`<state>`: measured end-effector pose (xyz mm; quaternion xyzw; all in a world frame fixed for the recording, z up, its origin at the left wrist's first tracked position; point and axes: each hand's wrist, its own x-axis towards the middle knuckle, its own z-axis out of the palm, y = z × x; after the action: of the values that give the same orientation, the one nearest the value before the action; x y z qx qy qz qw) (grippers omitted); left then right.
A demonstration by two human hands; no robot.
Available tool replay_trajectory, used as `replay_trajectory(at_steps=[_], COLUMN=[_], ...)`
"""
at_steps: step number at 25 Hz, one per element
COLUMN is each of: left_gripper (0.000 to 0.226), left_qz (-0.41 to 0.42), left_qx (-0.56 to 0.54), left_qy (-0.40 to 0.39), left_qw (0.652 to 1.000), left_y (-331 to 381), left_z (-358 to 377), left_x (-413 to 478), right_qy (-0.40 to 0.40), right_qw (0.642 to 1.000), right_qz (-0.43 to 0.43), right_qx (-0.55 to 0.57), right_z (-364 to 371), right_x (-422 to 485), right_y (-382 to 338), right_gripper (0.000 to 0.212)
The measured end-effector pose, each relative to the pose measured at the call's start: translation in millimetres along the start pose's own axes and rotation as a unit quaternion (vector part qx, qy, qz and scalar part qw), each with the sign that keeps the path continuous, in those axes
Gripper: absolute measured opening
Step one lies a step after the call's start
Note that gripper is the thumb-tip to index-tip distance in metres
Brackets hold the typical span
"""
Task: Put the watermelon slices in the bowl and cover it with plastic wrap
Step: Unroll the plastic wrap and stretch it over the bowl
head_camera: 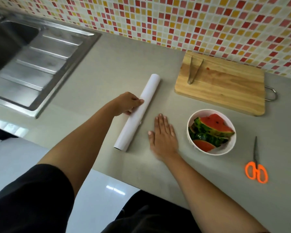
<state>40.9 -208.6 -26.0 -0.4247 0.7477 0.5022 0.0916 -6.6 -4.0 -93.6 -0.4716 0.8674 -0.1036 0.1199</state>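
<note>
A white bowl (232, 145) on the grey counter holds several watermelon slices (212, 128) with green rind and red flesh. To its left lies a white roll of plastic wrap (141, 108), pointing away from me. My left hand (128, 103) grips the roll at its left side, near the middle, fingers curled onto it. My right hand (163, 133) lies flat, palm down, on the counter between the roll and the bowl, fingers straight; a faint clear sheet may lie under it, but I cannot tell.
A wooden cutting board (225, 88) with metal tongs (194, 69) stands at the back right against the tiled wall. Orange-handled scissors (256, 167) lie right of the bowl. A steel sink with drainboard (34, 64) fills the left. The counter's front edge runs near my body.
</note>
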Motion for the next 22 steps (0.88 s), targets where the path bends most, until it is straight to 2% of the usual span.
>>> replay_trajectory(at_steps=[2, 4, 7, 9, 11, 14, 17, 22], left_gripper=[0.035, 0.030, 0.020, 0.021, 0.025, 0.026, 0.030, 0.034], left_qz=[0.007, 0.027, 0.093, 0.152, 0.177, 0.241, 0.277, 0.287], left_qx=[-0.051, -0.120, -0.200, -0.217, -0.237, -0.252, -0.262, -0.289], left_qy=[-0.025, -0.030, -0.025, -0.033, -0.030, -0.061, -0.078, -0.063], left_qw=[0.998, 0.992, 0.975, 0.964, 0.955, 0.935, 0.921, 0.911], left_y=[0.5, 7.0, 43.9, 86.2, 110.7, 161.0, 197.5, 206.6], left_z=[-1.9, -4.2, -6.3, 5.0, 9.3, 41.9, 75.2, 112.4], left_x=[-3.8, -11.1, -25.1, -41.2, -49.6, -77.4, -108.5, -142.2], right_qy=[-0.029, -0.031, 0.061, 0.111, 0.131, 0.194, 0.187, 0.241], right_qw=[0.992, 0.952, 0.902, 0.835, 0.769, 0.738, 0.713, 0.718], right_qz=[0.019, 0.061, 0.076, 0.103, 0.129, 0.131, 0.101, 0.107], right_qx=[0.123, 0.298, 0.421, 0.529, 0.613, 0.632, 0.668, 0.644], right_z=[-14.1, -36.0, -75.2, -108.9, -126.8, -168.6, -199.4, -208.3], right_x=[1.8, 4.2, 0.8, -16.1, -18.7, -46.0, -73.1, -108.3], right_y=[0.2, 1.2, 7.1, 22.7, 30.1, 59.3, 80.4, 98.4], right_gripper=[0.058, 0.052, 0.032, 0.019, 0.016, 0.014, 0.012, 0.007])
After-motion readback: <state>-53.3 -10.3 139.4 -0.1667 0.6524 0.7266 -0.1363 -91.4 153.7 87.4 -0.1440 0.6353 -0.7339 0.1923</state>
